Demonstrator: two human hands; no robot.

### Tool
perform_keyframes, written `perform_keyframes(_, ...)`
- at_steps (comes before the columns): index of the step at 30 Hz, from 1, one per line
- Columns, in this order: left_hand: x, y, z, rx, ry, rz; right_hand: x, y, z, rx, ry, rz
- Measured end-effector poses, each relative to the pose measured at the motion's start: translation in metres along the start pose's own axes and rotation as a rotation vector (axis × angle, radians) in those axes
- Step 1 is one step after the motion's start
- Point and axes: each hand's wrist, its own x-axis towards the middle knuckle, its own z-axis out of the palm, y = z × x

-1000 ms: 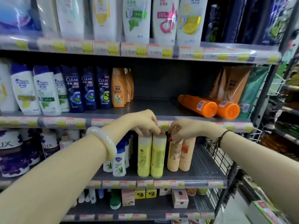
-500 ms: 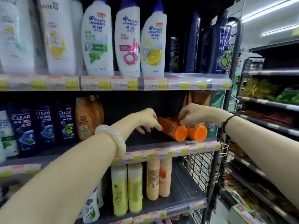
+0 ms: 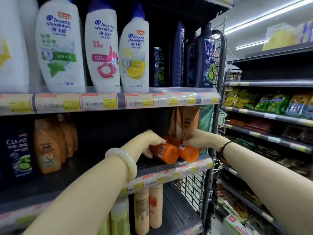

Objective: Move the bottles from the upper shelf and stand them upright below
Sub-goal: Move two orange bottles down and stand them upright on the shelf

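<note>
Two orange bottles lie on their sides on the middle shelf (image 3: 94, 168), caps toward me. My left hand (image 3: 151, 141) grips the left orange bottle (image 3: 166, 154) from above. My right hand (image 3: 196, 140) is closed over the right orange bottle (image 3: 188, 153). On the shelf below (image 3: 177, 211), two peach bottles (image 3: 148, 209) and yellow-green bottles (image 3: 119, 217) stand upright, partly hidden by my left forearm.
Orange refill pouches (image 3: 186, 122) stand right behind the two bottles. Orange pump bottles (image 3: 49, 145) and dark Clear bottles (image 3: 16, 150) fill the shelf's left. White shampoo bottles (image 3: 101, 51) line the shelf above. A wire side panel (image 3: 191, 185) closes the right end; a snack rack (image 3: 271, 106) stands beyond.
Both hands left the upright bottles on the lower shelf, rose to the middle shelf and closed on the two lying orange bottles. The view tilted upward and closer.
</note>
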Motion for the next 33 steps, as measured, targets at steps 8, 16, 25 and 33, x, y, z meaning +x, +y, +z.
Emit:
perform_keyframes(8, 0.017, -0.008, 0.002, -0.232, -0.114, -0.072, 0.012, 0.0, 0.005, 0.165, -0.008, 0.106)
perform_keyframes(16, 0.02, -0.015, 0.001, -0.395, -0.158, -0.133, 0.017, 0.003, 0.009, 0.368, -0.053, 0.163)
perform_keyframes(25, 0.011, -0.025, -0.012, -0.35, -0.161, -0.152, 0.024, -0.007, 0.019, 0.474, -0.18, 0.221)
perform_keyframes(33, 0.01, -0.032, -0.002, -0.501, -0.116, -0.16, 0.019, -0.001, 0.038, 0.678, -0.053, 0.207)
